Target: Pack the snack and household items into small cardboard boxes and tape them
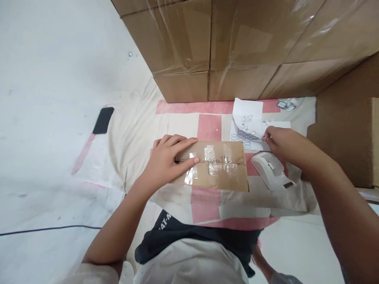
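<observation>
My left hand (171, 157) lies with its fingers spread on the left part of a small brown cardboard box (223, 179). Strips of clear tape cross the seam on the box's top. To the right, my right hand (275, 138) pinches the edge of a white paper sheet (248, 112), which is bent upward. Under this sheet shows a page of printed labels (250, 141) with rows of small rounded outlines. A white tape dispenser (271, 169) sits just below my right hand, beside the box.
Large taped cartons (183, 43) are stacked along the back. Another cardboard box (340, 130) stands at the right. A dark phone (103, 120) lies on the left of the cloth-covered surface. Small tags in clear plastic (290, 104) lie near the cartons. A black cable (50, 228) runs at lower left.
</observation>
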The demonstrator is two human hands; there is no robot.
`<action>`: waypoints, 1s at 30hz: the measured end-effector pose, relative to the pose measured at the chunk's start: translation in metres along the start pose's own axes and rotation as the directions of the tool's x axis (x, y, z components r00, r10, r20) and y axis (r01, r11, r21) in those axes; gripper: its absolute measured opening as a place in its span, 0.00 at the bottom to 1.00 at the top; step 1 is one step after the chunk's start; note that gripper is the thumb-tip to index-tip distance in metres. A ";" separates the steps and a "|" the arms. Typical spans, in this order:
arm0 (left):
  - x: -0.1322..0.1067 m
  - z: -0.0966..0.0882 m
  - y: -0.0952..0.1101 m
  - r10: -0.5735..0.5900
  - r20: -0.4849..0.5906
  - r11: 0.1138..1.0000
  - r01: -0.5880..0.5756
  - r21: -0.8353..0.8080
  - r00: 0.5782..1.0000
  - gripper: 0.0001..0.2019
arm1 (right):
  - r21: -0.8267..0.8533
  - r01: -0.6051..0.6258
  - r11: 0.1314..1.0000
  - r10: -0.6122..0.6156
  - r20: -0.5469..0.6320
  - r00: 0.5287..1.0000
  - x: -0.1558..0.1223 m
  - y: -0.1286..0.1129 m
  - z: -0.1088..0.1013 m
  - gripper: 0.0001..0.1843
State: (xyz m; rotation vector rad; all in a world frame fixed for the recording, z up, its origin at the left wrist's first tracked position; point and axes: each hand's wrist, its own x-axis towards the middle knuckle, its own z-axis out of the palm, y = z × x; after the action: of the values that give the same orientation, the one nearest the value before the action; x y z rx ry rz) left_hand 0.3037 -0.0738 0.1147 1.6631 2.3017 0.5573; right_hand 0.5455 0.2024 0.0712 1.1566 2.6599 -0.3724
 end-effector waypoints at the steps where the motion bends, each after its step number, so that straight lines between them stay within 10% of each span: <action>1: 0.000 0.000 0.001 -0.002 0.002 1.000 0.002 -0.004 1.000 0.23 | -0.031 -0.023 0.999 0.024 0.028 0.999 -0.004 -0.006 -0.005 0.09; 30: 0.001 0.001 0.003 0.051 -0.021 0.998 -0.052 -0.037 0.998 0.25 | -0.206 0.077 0.975 -0.091 -0.055 0.994 -0.009 -0.025 0.008 0.14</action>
State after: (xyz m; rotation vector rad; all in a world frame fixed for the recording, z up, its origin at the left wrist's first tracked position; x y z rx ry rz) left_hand 0.3064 -0.0716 0.1156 1.7112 2.2533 0.6277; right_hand 0.5339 0.1774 0.0702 1.0127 2.7312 -0.0735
